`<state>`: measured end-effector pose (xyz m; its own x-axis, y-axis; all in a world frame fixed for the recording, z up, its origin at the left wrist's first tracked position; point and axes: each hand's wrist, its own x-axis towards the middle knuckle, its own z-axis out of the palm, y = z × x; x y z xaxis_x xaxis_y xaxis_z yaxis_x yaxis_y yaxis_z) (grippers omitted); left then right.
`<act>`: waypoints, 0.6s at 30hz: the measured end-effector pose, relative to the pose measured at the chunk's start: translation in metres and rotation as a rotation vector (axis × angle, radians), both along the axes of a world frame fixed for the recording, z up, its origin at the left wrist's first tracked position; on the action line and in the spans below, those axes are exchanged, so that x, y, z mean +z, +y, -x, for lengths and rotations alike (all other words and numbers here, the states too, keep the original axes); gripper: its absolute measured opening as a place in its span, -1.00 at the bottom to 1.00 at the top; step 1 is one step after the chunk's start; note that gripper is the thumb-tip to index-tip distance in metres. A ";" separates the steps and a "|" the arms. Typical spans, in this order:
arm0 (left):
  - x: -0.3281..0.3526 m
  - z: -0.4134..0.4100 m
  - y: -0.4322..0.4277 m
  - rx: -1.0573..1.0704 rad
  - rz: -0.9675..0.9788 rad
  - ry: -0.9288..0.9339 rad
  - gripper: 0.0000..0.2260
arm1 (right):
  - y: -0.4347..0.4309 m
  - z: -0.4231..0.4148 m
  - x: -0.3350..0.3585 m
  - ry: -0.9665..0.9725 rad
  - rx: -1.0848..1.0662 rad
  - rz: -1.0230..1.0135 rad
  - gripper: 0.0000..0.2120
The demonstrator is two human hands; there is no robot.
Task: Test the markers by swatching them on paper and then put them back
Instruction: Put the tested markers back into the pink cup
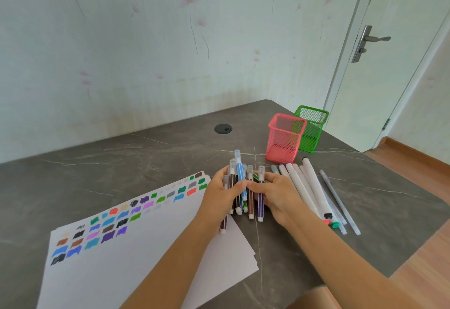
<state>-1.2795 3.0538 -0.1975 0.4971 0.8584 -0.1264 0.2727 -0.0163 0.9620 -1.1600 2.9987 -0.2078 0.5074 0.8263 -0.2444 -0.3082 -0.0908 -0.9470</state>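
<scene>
both hands meet over the bench (121, 157), just right of the frame's middle. the left hand (222, 196) and the right hand (277, 195) each curl round a loose bundle of striped markers (250, 201) from 9 and 3 o'clock, so both grips are closed on the bundle, thumbs nearly touching in front. the markers stand steeply tilted, clear caps toward 12 o'clock and white ends toward 6; a blue marker (239, 172) sticks up highest. one dark marker (223, 223) hangs lower, under the left hand, over the edge of the paper (146, 272). the paper stack lies at 8 o'clock from the hands, with rows of coloured swatches (109, 226) along its far edge. at 3 o'clock, just beside the right hand, white pens (309, 187) lie flat. at 1 o'clock stands a pink mesh cup (283, 138), with a green mesh cup (310, 128) touching behind it.
</scene>
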 end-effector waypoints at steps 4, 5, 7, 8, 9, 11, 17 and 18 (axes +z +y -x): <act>-0.005 0.001 0.002 0.047 0.039 -0.056 -0.56 | 0.001 0.003 0.001 0.034 -0.001 -0.020 -0.77; -0.005 0.000 0.003 0.059 0.040 -0.062 -0.56 | 0.002 0.004 0.001 0.038 -0.005 -0.021 -0.78; -0.006 -0.001 0.002 0.063 0.040 -0.071 -0.55 | 0.002 0.006 0.001 0.048 -0.010 -0.033 -0.78; -0.006 -0.001 0.002 0.064 0.033 -0.071 -0.55 | 0.003 0.006 0.000 0.055 -0.009 -0.043 -0.78; -0.005 -0.002 0.001 0.069 0.028 -0.071 -0.55 | 0.004 0.007 0.000 0.061 -0.011 -0.050 -0.78; -0.006 -0.003 0.002 0.095 0.027 -0.074 -0.55 | 0.005 0.007 0.000 0.060 -0.019 -0.058 -0.80; -0.006 -0.006 0.002 0.138 0.032 -0.089 -0.57 | 0.009 0.013 0.000 0.009 -0.062 -0.056 -0.88; -0.007 -0.006 0.002 0.133 0.029 -0.094 -0.56 | 0.009 0.013 0.001 0.004 -0.061 -0.059 -0.88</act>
<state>-1.2735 3.0556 -0.2043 0.3898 0.9143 -0.1105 0.1796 0.0423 0.9828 -1.1732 3.0078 -0.2071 0.5563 0.8069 -0.1985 -0.3157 -0.0157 -0.9487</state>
